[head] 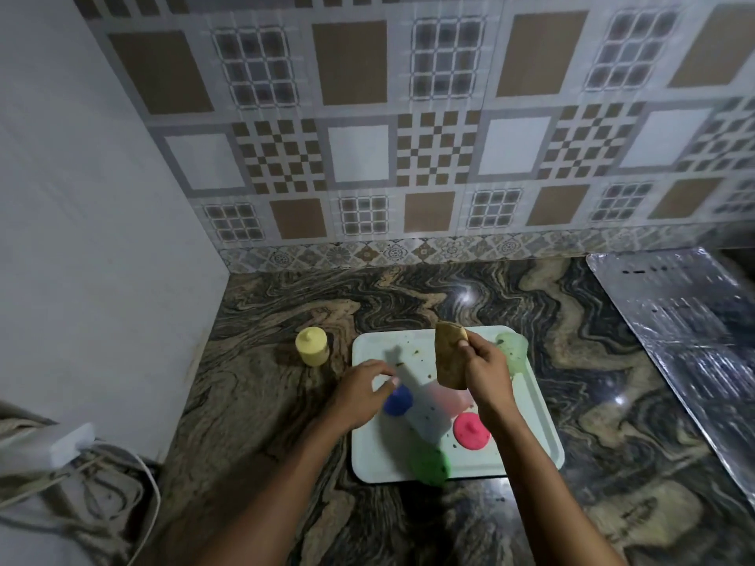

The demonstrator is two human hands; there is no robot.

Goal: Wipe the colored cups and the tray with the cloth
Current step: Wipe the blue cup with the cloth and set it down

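Yellow cup (311, 346) stands on the table (253, 381), left of the tray (539, 435); left hand (363, 388) reaches over the tray's left edge, fingers loosely curved at the blue cup (397, 401), grip impossible to tell; green cup (429, 464) sits at the near rim; right hand (486, 369) pinches the tan cloth (448, 357) above the tray; pink cup (470, 430) sits beneath it.

Speckled tray (535, 418), blue cup (398, 400), pink cup (470, 430) on it, tan cloth (447, 357) above
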